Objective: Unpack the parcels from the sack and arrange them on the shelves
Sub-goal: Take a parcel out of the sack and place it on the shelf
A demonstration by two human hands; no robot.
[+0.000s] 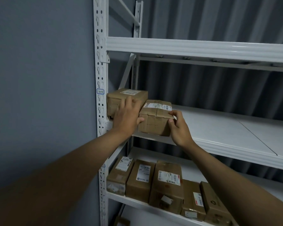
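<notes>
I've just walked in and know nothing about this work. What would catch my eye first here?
Two bare arms reach to the middle shelf of a white metal rack: the right hand pinches the near right corner of a brown cardboard parcel at the shelf's front edge, while the left hand rests open across it and a second parcel at the left end. Below, a row of five labelled parcels fills the lower shelf's left part.

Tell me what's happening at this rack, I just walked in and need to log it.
A person is setting a brown cardboard parcel on the middle white metal shelf. The right hand grips its near right corner; the left hand rests flat between it and a second taped brown parcel beside it. Five more brown parcels line the lower shelf.
</notes>
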